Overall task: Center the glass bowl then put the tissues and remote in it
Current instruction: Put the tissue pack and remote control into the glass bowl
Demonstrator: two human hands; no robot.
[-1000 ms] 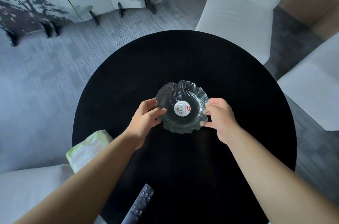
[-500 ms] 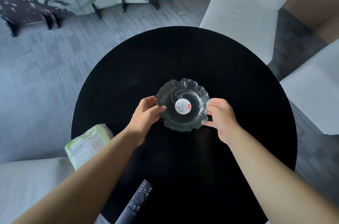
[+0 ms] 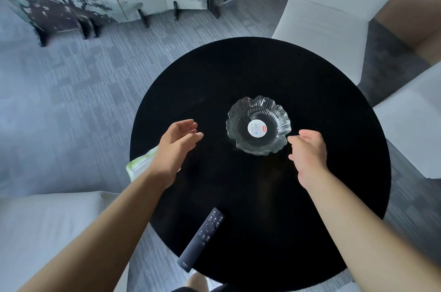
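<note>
Head view: a clear, ruffled glass bowl (image 3: 259, 125) sat right of frame centre, near the middle of a round black table (image 3: 334, 220), released moments earlier by both hands. The left hand (image 3: 175, 148) and right hand (image 3: 309, 152) hung spread and empty. A green-white tissue pack (image 3: 140, 165) at mid-left and a dark slim remote (image 3: 201, 239) at lower centre awaited loading; centring appeared finished.

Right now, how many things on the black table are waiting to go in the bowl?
2: the tissue pack at the table's left edge, partly behind the left forearm, and the remote overhanging the near edge.
</note>
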